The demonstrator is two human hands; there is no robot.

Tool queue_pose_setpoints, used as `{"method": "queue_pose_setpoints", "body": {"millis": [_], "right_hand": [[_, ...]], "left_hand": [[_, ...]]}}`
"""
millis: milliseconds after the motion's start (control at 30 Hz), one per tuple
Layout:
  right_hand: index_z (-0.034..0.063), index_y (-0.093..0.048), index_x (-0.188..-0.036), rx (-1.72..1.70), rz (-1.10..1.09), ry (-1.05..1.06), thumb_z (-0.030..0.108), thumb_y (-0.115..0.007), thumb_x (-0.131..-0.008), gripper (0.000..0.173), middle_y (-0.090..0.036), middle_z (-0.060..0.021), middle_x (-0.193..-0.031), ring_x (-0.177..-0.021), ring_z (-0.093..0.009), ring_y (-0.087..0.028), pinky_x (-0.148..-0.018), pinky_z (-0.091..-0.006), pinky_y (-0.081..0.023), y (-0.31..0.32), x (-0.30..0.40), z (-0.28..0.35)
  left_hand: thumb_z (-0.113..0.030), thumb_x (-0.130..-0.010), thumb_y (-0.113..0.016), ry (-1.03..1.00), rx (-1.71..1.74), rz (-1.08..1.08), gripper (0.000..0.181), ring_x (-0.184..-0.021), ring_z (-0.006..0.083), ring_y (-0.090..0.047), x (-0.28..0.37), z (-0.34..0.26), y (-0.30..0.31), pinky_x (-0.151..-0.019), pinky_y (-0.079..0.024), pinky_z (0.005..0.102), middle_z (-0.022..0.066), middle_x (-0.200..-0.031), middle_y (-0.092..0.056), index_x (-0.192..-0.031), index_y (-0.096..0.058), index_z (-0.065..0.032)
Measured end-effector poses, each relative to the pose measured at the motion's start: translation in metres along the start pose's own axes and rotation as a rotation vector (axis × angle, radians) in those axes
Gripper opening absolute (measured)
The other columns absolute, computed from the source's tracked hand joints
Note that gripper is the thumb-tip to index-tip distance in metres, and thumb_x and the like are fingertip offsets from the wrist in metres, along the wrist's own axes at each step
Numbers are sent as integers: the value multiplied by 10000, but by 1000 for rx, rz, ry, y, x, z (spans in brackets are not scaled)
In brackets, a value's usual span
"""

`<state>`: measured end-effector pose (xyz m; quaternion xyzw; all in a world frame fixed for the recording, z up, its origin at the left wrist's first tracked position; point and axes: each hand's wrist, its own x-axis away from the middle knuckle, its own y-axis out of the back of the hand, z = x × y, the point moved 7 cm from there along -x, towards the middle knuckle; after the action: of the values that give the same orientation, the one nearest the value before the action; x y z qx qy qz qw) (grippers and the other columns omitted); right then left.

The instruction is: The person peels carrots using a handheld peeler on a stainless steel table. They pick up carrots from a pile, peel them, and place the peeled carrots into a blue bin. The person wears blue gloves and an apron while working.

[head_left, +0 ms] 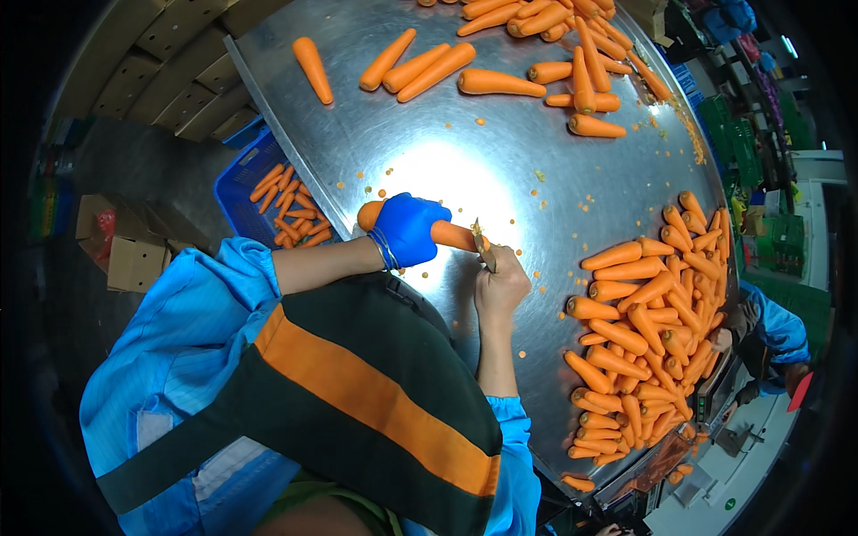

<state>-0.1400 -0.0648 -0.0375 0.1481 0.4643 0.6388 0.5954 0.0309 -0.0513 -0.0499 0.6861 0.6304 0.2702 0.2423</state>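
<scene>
My left hand [410, 230], in a blue glove with bands around the wrist, grips a carrot [456, 236] above the stainless steel table [429, 147]. The carrot's thick end sticks out at the left and its other end points to my right hand. My right hand [501, 285] is bare and closed around a small knife [485, 251]. The blade lies across the carrot's right end, with a scrap of greenish trimming on it. The knife's handle is mostly hidden in my fist. Thin carrot slices are scattered on the steel around both hands.
A large heap of carrots [643, 335] covers the table's right side; another pile [556, 20] lies at the far edge. A blue plastic crate [231, 184] with carrots stands beside the left edge. Cardboard boxes [137, 261] sit on the floor. A person [777, 328] is at the right.
</scene>
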Motion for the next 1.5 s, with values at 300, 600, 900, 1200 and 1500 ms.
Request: {"method": "queue_pose_setpoints", "body": {"millis": [300,600,900,1200,1500], "right_hand": [[64,-695,-971,-254,64,-330,-65,-506,-743,324,-665,-45,-691,-577,-127,-601,-577,-265,-466,-16,25,-62],[-2,-655,-1023,-741,95,-539,159,-671,-842,243,-602,-33,-688,-471,-48,-407,-446,-203,-328,3,-2,-12],[-37,-596,-1102,-1050,415,-991,96,-604,-881,258,-639,-104,-827,-464,-56,-405,-420,-200,-328,-32,56,-38],[96,-689,-812,42,62,105,-73,-566,-612,290,-643,-17,-760,-628,-203,-618,-520,-306,-472,20,-20,55],[88,-699,-779,255,185,-6,22,-593,-684,156,-649,-77,-749,-628,-258,-627,-548,-352,-482,4,-24,48]], "left_hand": [[-73,-617,-607,52,98,54,116,-686,266,-626,-2,1,4,-639,-478,386,69,-700,-629,-724,-616,-116],[-197,-603,-731,-235,-300,-202,425,-879,263,-586,-14,-21,17,-814,-433,386,85,-925,-606,-1010,-619,-143],[-25,-700,-759,155,1387,207,594,-1131,198,-538,-6,-15,6,-968,-447,340,116,-1127,-596,-1224,-480,-24],[-119,-669,-690,110,349,-106,350,-858,294,-652,10,-2,17,-787,-521,349,143,-899,-662,-999,-599,-48],[-130,-655,-669,199,256,-114,335,-849,324,-644,17,-4,13,-743,-522,389,160,-886,-654,-973,-598,-56]]}}
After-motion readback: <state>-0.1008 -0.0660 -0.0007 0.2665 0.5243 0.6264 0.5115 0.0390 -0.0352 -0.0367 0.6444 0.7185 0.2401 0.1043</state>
